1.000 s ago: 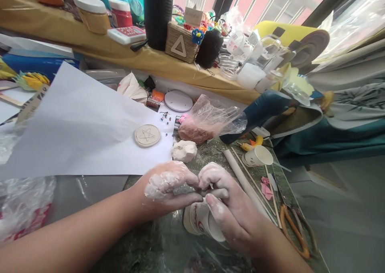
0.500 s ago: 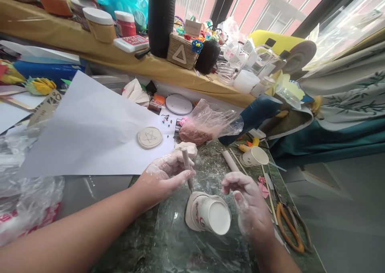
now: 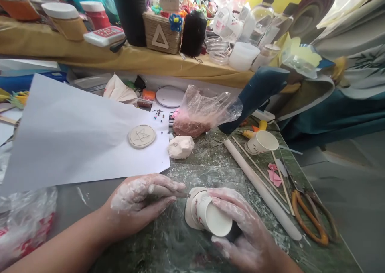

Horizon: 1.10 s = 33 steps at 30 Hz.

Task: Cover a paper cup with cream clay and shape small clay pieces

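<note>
My left hand (image 3: pixel 144 196), dusted with white powder, is closed around a thin tool with a pale round handle (image 3: pixel 162 190). Its narrow dark tip reaches the left edge of a flat slab of pale clay (image 3: pixel 190 212). An upturned paper cup (image 3: pixel 218 219) with red print sits on this slab, covering most of it. Around the cup's right side curls my right hand (image 3: pixel 240 221), its fingers along the upper wall and its thumb low at the front. A clear sheet (image 3: pixel 174 241) lies under the slab.
A clay disc with a scratched star (image 3: pixel 142 136) lies on white paper (image 3: pixel 78 144). Beyond my hands are a clay lump (image 3: pixel 181 147) and bagged brown clay (image 3: pixel 192 126). At right lie a rolling pin (image 3: pixel 261 188), thin sticks, scissors (image 3: pixel 309 216) and another paper cup (image 3: pixel 261 142).
My right hand has moved left onto the paper cup. My left hand has come down and left, and its tool has swung from nearly upright to almost level.
</note>
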Each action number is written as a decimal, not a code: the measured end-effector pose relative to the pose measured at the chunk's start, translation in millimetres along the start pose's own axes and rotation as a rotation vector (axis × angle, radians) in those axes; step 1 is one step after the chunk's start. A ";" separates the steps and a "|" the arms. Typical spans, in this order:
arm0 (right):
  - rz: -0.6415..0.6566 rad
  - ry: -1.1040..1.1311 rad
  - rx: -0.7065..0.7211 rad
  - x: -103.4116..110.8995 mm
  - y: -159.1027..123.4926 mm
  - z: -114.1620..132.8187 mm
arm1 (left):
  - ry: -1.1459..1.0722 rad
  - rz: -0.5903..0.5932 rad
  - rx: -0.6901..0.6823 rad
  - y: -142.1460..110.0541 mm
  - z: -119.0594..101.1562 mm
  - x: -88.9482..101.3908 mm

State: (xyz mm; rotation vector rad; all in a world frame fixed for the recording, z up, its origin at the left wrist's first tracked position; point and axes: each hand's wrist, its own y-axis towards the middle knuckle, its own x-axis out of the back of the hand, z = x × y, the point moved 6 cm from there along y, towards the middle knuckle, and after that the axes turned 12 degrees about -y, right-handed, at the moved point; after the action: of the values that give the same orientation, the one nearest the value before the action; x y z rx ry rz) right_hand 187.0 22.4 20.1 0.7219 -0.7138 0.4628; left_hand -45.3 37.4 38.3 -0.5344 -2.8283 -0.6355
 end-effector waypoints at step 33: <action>-0.003 0.084 -0.047 -5.5 -3.3 -11.9 | 0.033 0.414 0.110 13.3 -20.9 -23.6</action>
State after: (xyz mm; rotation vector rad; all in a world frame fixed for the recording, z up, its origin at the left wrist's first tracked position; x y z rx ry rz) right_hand 190.4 28.0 8.4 0.6560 -0.6430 0.4690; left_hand -16.3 32.2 55.7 -1.0361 -2.5828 -0.4011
